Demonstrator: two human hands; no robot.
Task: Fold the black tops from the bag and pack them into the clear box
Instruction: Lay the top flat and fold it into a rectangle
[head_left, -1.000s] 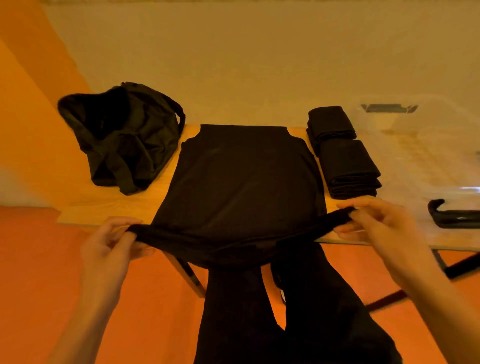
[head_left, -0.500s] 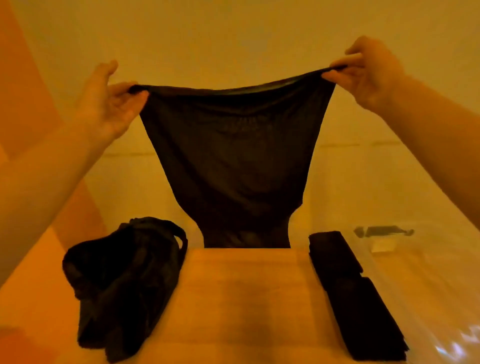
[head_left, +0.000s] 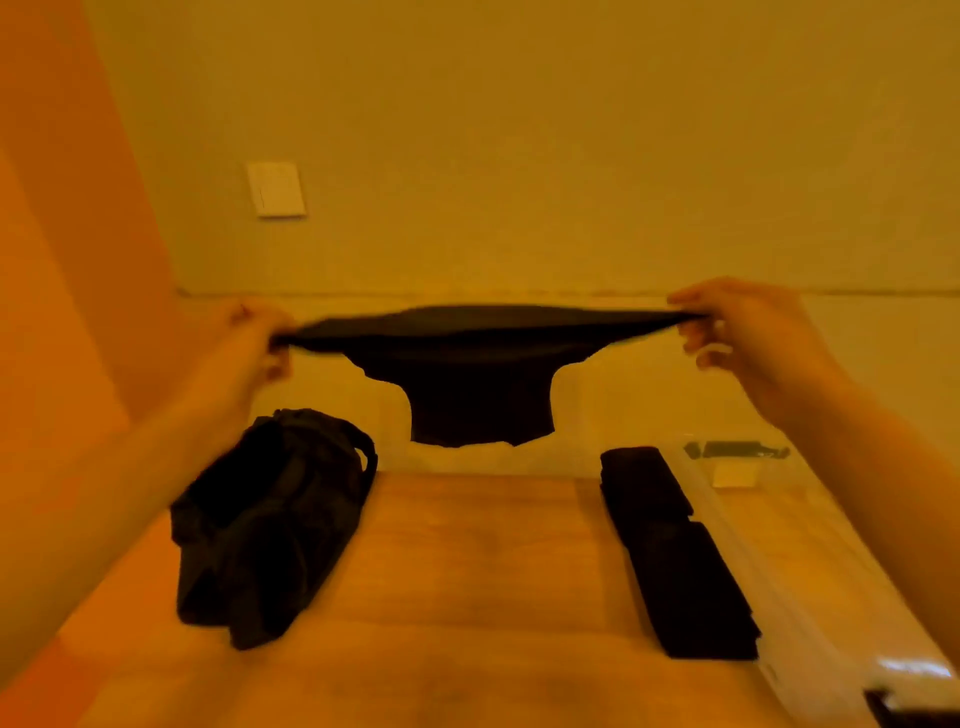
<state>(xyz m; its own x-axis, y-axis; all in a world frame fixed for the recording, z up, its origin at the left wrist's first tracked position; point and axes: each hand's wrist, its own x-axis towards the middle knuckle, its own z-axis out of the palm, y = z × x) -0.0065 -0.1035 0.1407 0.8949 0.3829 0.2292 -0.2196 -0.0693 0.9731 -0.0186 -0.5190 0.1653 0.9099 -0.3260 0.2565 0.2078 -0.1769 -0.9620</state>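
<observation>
Pinch grip at both ends. Left hand (head_left: 249, 343) has fingers and thumb closed on the left corner of the black top (head_left: 478, 384), and right hand (head_left: 737, 338) does the same on the right corner. The edge between them is pulled taut, with its long axis left-right and roughly level. It is held in the air over the far edge of the table (head_left: 467, 571).

The rest of the top hangs below that edge and narrows toward the bottom. Its lower end is clear of the tabletop. The frame is motion-blurred, so I can't tell whether the hem or the shoulders are up. The fabric looks thin, limp and matte black.

On the table, left to right:
- bag (head_left: 270, 519) slumped under the left hand
- bare wood in the middle
- folded tops (head_left: 670, 551) in a row on the right, right against the near wall of the clear box (head_left: 743, 587)

My read is that the free patch of table lies down and toward the person from the grip, centred between the hands. Neither hand is nearer, so the lay-down wants both lowering together with the edge kept taut. The risk is the loose lower end bunching underneath.
</observation>
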